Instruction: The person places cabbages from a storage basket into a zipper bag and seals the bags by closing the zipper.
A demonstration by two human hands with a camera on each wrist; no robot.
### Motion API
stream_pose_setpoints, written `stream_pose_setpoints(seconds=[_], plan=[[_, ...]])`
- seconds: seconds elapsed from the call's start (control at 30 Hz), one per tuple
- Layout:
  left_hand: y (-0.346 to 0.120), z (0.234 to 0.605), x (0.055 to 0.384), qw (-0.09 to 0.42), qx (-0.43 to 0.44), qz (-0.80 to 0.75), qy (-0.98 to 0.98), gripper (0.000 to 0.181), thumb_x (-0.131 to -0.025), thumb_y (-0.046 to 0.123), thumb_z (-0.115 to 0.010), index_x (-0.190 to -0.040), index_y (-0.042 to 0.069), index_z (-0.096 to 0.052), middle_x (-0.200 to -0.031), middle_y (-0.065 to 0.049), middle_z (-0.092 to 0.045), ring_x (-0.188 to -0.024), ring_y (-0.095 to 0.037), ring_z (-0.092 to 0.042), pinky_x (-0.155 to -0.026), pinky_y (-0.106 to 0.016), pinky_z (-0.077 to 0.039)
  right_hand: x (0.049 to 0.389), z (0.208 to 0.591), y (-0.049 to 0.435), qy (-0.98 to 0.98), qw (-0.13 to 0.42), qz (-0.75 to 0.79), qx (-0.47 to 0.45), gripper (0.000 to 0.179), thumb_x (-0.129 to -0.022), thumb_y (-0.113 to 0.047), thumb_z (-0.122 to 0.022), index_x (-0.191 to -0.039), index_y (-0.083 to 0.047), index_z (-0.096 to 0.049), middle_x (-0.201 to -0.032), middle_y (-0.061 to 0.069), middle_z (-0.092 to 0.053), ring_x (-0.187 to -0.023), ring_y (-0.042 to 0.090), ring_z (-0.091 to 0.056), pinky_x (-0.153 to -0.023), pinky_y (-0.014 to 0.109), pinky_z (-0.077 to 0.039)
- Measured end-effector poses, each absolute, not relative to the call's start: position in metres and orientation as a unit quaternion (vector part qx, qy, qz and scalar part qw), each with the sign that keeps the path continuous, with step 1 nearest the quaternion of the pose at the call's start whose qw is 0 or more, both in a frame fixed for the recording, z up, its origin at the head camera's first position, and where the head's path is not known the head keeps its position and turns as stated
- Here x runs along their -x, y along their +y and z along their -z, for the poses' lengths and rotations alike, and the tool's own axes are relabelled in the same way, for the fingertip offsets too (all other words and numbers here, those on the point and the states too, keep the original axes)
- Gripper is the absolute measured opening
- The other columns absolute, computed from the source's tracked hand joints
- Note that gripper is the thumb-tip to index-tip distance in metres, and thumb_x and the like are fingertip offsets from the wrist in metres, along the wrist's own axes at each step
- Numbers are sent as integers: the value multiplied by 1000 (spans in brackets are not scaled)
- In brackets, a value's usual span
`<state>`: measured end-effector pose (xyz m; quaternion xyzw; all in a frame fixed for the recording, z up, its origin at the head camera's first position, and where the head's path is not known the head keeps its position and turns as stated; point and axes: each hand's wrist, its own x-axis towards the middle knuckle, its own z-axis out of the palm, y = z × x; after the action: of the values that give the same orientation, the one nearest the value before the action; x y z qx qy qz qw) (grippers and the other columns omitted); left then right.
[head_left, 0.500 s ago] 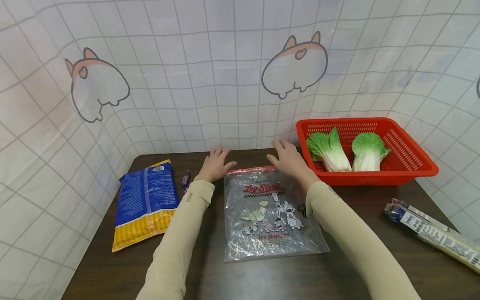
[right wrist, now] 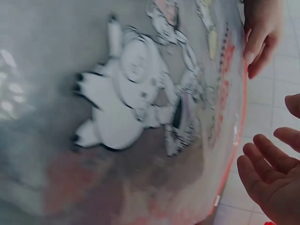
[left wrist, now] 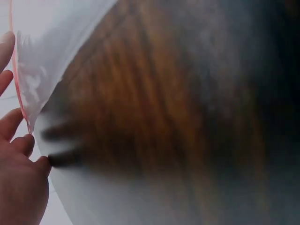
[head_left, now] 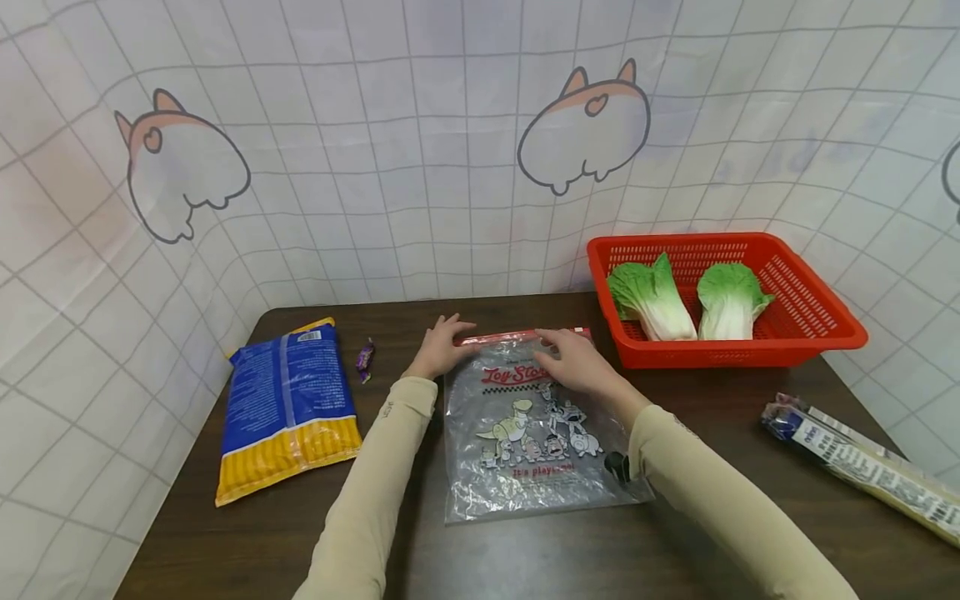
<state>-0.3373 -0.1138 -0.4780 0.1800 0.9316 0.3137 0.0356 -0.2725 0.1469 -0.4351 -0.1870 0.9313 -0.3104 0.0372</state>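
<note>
A clear zip bag [head_left: 525, 492] with a red zip edge and cartoon figures printed on it lies flat on the dark table. My left hand [head_left: 438, 350] is at its far left corner. In the left wrist view, the left fingers [left wrist: 21, 145] are loosely bent beside that corner; a firm pinch does not show. My right hand [head_left: 577, 362] hovers over the bag's upper right part. The right wrist view shows the right hand [right wrist: 276, 178] with fingers spread, apart from the red edge and holding nothing.
To the left lie a blue and yellow packet [head_left: 288, 400] and a small purple-wrapped candy [head_left: 365, 358]. At the back right stands a red basket [head_left: 712, 357] holding two leafy cabbages [head_left: 660, 304]. A long printed packet [head_left: 862, 458] lies at the right.
Both hands have come nearer to me, from beyond the bag's far edge to its red zip edge. The right hand now uncovers the zip's right end. The view has shifted slightly.
</note>
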Motion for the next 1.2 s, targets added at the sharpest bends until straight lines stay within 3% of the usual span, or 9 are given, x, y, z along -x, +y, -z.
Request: stream_pose_setpoints(seconds=[0.23,0.43,0.5,0.6,0.73,0.9,1.07,1.2], plan=[[-114,483,337,34,-177,-308,934,43,-94,29,-67,-130,6,-63,-154,-23,-32,-145,-45,-13,-114,-63,-6,268,447,147,923,50,326,200,52,-99,-25,-58,-145,-3,-47,-131,20,-58,-114,34,-59,-96,52,-47],[-113,483,335,20,-167,-336,927,26,-91,19,-71,-112,5,-70,-149,-21,-40,-145,-42,-17,-114,-63,-5,268,449,143,922,61,334,187,54,-99,-25,-58,-146,-2,-45,-128,19,-61,-112,33,-61,-93,51,-48],[-113,482,335,14,-169,-348,922,19,-91,17,-71,-106,5,-72,-146,-20,-45,-144,-39,-24,-114,-61,-10,269,448,142,921,68,341,178,55,-99,-24,-58,-147,-3,-43,-127,18,-61,-113,33,-60,-94,51,-48],[-113,480,336,8,-175,-371,912,13,-90,16,-72,-98,6,-74,-137,-16,-56,-135,-33,-42,-112,-53,-27,270,448,141,918,75,352,166,57,-99,-23,-57,-148,-2,-39,-126,18,-61,-113,34,-59,-94,52,-47],[-112,471,334,15,-179,-395,901,11,-90,19,-72,-95,9,-75,-115,-8,-68,-105,-23,-61,-90,-39,-49,275,449,140,914,77,365,159,59,-99,-23,-57,-150,-1,-36,-126,19,-60,-113,34,-58,-95,51,-47],[-113,461,330,21,-187,-398,898,11,-91,20,-71,-96,11,-75,-99,-3,-69,-86,-17,-60,-74,-31,-50,281,452,139,914,64,370,156,60,-98,-22,-57,-149,1,-35,-121,19,-61,-111,34,-59,-94,50,-48],[-114,455,325,26,-187,-399,897,12,-92,20,-69,-97,10,-75,-99,-4,-69,-85,-17,-60,-73,-32,-50,284,450,136,914,59,376,139,60,-98,-21,-55,-149,1,-34,-117,18,-60,-107,32,-59,-91,48,-48],[-116,452,321,15,-191,-400,896,13,-93,20,-69,-98,10,-75,-102,-4,-68,-87,-17,-61,-75,-33,-51,287,448,131,918,56,377,113,56,-99,-23,-54,-147,-2,-39,-112,15,-61,-96,28,-58,-82,43,-49]])
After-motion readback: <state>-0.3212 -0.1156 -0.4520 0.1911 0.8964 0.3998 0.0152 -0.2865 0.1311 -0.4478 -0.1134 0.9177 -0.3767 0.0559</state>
